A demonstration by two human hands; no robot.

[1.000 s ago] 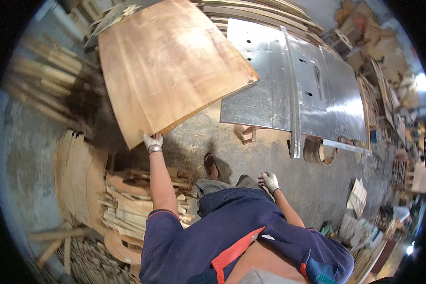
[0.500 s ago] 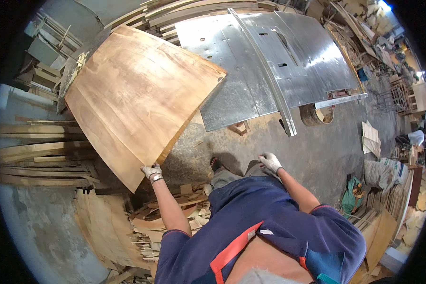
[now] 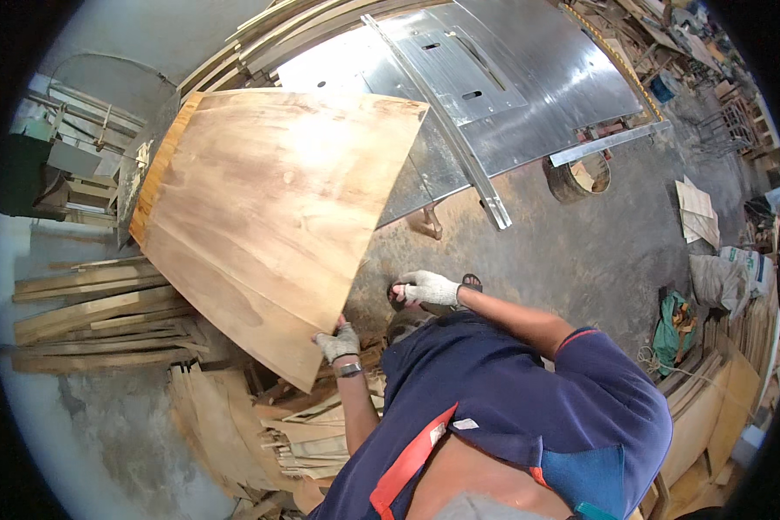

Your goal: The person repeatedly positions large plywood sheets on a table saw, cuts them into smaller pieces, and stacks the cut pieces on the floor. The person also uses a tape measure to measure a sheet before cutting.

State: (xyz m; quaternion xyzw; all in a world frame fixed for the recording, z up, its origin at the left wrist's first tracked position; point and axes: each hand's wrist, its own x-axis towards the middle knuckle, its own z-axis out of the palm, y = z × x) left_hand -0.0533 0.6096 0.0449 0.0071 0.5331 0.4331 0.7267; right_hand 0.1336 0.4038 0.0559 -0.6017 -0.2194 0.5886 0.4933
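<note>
Although the left hand [image 3: 336, 343] has its grip clamped on the wooden panel [image 3: 273, 195], seen overlapping the left of the metal counter [image 3: 546, 74], the right hand [image 3: 426, 289], closure indiscernible, is not yet on the panel.

- Wooden panel [image 3: 269, 208]: left of centre, far right corner overlapping table saw [image 3: 537, 113] in view; contact unclear
- Left hand [image 3: 338, 343]: at panel's near right edge
- Rail [image 3: 446, 128]: across table saw
- Timber strips [image 3: 104, 310]: left of panel
- Drum [image 3: 564, 185]: on floor, right of rail
- Sacks [image 3: 719, 282]: farther right
</note>
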